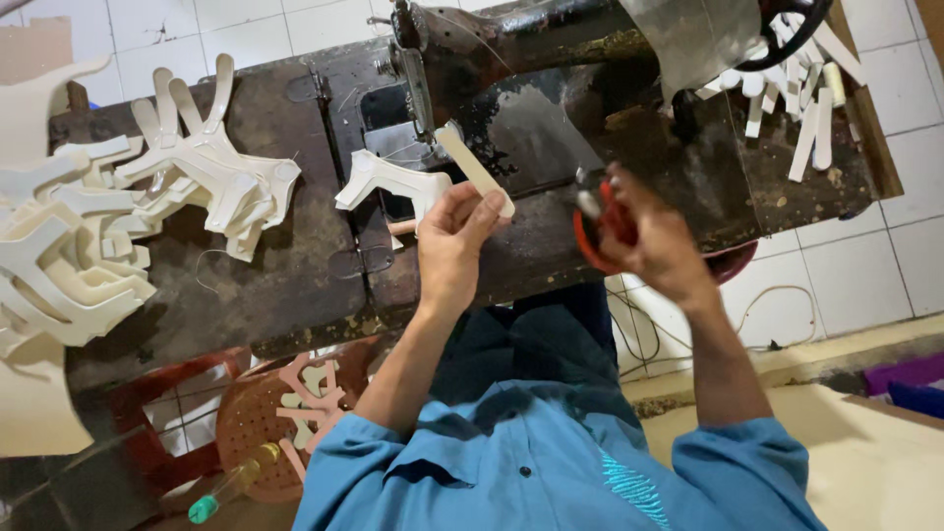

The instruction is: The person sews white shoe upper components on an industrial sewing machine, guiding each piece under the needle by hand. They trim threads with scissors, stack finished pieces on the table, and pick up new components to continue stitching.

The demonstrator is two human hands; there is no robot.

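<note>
While the person in the blue shirt [551, 462] sits close, the left hand [454, 246] pinches a cream strip [474, 169] between its fingers [484, 211]; the right hand [644, 236] is closed round red-handled scissors [602, 231]; beyond, a cream cut piece [388, 182] lies on the dark bench [285, 265] under the sewing machine [511, 44]; more cut pieces [211, 162] pile at the left.

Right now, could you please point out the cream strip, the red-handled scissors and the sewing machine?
cream strip [470, 164], head view, on its middle.
red-handled scissors [602, 231], head view, on the red handle.
sewing machine [511, 39], head view, on its dark arm.
</note>
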